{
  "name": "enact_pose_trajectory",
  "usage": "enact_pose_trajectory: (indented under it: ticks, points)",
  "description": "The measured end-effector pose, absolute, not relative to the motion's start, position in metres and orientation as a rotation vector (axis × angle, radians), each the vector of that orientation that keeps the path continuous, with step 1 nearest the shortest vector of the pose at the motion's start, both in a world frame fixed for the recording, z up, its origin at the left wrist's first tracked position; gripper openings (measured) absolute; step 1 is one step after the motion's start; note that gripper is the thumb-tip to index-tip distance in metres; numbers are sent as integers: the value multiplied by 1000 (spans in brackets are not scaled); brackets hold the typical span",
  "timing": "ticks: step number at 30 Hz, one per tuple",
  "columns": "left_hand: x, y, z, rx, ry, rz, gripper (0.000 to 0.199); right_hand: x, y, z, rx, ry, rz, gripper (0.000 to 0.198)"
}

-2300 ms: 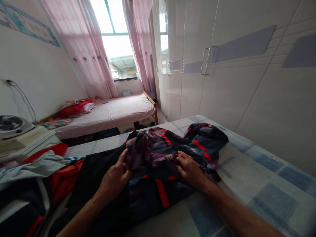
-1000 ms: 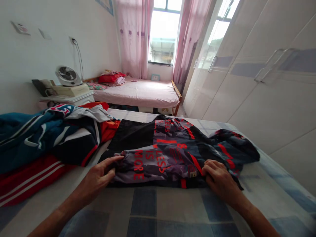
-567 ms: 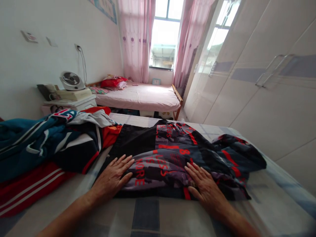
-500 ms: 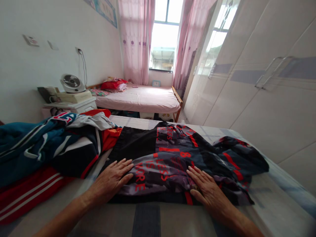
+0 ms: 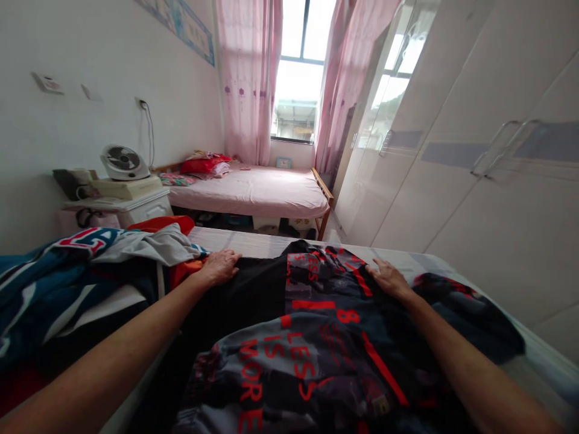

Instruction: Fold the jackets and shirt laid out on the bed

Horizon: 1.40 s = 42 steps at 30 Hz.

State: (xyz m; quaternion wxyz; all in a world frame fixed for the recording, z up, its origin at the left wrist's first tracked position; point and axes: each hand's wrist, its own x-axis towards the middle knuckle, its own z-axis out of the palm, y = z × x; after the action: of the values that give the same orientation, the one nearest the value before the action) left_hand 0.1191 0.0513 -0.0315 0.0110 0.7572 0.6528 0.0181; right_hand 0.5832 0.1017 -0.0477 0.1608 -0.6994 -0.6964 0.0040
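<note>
A black and grey jacket (image 5: pixel 316 337) with red lettering reading "LESS IS MORE" lies spread on the bed in front of me. One sleeve with a gathered cuff is folded across its body. My left hand (image 5: pixel 221 267) rests at the jacket's far left corner, fingers stretched along the black edge. At the far right edge is my right hand (image 5: pixel 386 276), its fingers apart and touching the fabric. A dark, red-trimmed part (image 5: pixel 470 313) lies bunched beyond my right forearm; whether it belongs to the jacket is unclear.
Piled clothes (image 5: pixel 90 265) in teal, grey, red and orange lie at left. Behind is a pink-sheeted bed (image 5: pixel 253 187). A small fan (image 5: pixel 124 161) stands on a box on the bedside cabinet (image 5: pixel 145 208). White wardrobe doors (image 5: pixel 452 193) line the right.
Both hands have moved away from me, from the jacket's near half to its far edge. The jacket appears nearer and larger, its near edge now out of frame.
</note>
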Motion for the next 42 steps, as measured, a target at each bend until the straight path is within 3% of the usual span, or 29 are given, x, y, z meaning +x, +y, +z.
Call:
enact_pose_trajectory:
  ticks: [11,17,21,24,29,32,35,38,42]
  points:
    - [111,86,-43,2126,2214,121,34,568,147,-65,-2096,-1968,107,32]
    - [107,91,-30,2201,1852,133,39,549,165,-59,-1995,-1949,230,46]
    - [110,85,-17,2244,1847,67,22,531,158,-42,-1945,-1912,333,27]
    - [119,67,-1,2358,1927,163,12,532,131,-12,-1841,-1871,354,32]
    - [122,-8,9,2641,1916,438,25,573,43,17,-1498,-1720,617,39]
    - [114,-58,-16,2927,1702,459,29,601,-11,-5,-1449,-1621,928,37]
    - [109,-87,-46,2999,1626,333,48,614,-42,-34,-1507,-1597,1131,39]
    - [110,-94,-56,2952,1706,249,60,612,-50,-46,-1576,-1616,1033,39]
    - [113,-96,-47,2851,1751,157,61,606,-50,-42,-1679,-1829,723,30]
